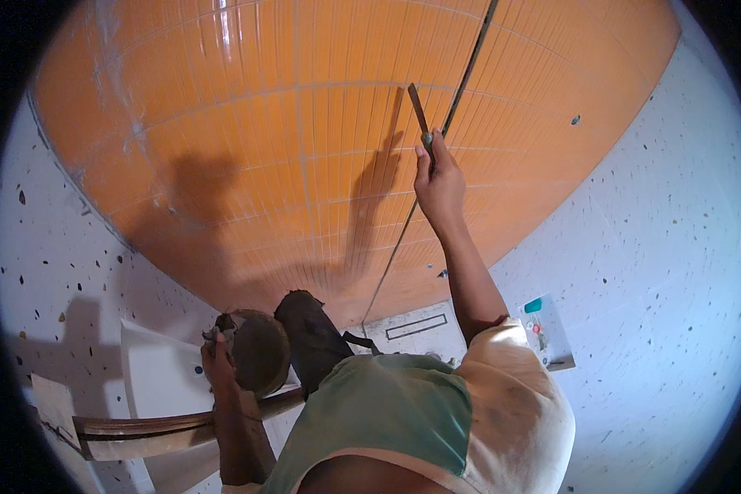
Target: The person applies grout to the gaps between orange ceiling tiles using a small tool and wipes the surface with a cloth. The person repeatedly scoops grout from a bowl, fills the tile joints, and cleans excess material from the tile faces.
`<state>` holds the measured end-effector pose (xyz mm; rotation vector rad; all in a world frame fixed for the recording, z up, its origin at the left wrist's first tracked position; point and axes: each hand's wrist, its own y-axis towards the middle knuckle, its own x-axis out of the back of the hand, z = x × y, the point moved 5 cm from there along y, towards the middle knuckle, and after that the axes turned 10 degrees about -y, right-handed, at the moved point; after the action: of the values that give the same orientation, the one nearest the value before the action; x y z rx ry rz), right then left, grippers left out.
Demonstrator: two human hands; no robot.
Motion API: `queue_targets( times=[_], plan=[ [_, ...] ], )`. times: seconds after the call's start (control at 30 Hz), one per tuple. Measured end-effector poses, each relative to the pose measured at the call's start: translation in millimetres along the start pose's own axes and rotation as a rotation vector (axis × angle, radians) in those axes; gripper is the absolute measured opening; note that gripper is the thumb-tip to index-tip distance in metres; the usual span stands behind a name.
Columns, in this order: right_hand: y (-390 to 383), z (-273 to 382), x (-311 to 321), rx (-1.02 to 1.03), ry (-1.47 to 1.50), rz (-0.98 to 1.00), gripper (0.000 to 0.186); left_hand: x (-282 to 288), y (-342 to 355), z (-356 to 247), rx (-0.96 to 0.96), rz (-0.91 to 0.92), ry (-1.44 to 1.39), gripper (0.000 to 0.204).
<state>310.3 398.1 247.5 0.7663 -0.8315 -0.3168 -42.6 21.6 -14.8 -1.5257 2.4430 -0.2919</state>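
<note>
As right hand (443,183) partly hides tool (417,107), bowl (285,356) murky

Orange tiling (527,173): brightly lit, a narrow white glare streak at upper left
Shadows: dark, falling left of the right hand (441,181), light coming from the right
Pale speckled surface (634,239): bluish at right
Left hand (217,366): dimmer, detail murky
Rim: black corners, fisheye-bowed lines

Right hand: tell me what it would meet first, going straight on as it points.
Likely the orange tiled wall, with the narrow tool in the right hand arriving first; whether its tip already touches, I can't tell.
</note>
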Motion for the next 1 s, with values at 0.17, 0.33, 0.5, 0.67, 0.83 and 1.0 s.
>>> queue_targets(
  times=[0.17, 0.33, 0.5, 0.67, 0.83, 1.0],
  plan=[
    [4.2, -6.4, 3.2, -0.044, -0.048, 0.050, 0.043, -6.2, -10.7, 9.5, 0.037, 0.015, 0.040, 0.036],
    [5.5, -10.1, -6.3, 0.037, -0.011, -0.018, 0.043, -11.4, -18.5, -10.6, 0.059, -0.002, 0.049, 0.038],
    [-15.5, -22.2, 2.6, 0.077, -0.212, 0.328, 0.042, -5.7, -13.6, 1.3, 0.081, 0.029, 0.041, 0.039],
    [-25.1, -47.7, 22.6, 0.012, -0.122, 0.146, 0.040, -9.6, -5.1, 5.9, 0.007, 0.085, -0.035, 0.039],
    [6.6, -30.7, 26.9, -0.007, -0.045, 0.030, 0.040, -9.2, -6.9, -1.9, 0.006, 0.049, -0.001, 0.038],
    [13.3, -29.0, 20.0, 0.075, -0.003, -0.069, 0.040, -10.6, -12.2, -5.0, 0.008, 0.017, 0.041, 0.038]
  ],
)
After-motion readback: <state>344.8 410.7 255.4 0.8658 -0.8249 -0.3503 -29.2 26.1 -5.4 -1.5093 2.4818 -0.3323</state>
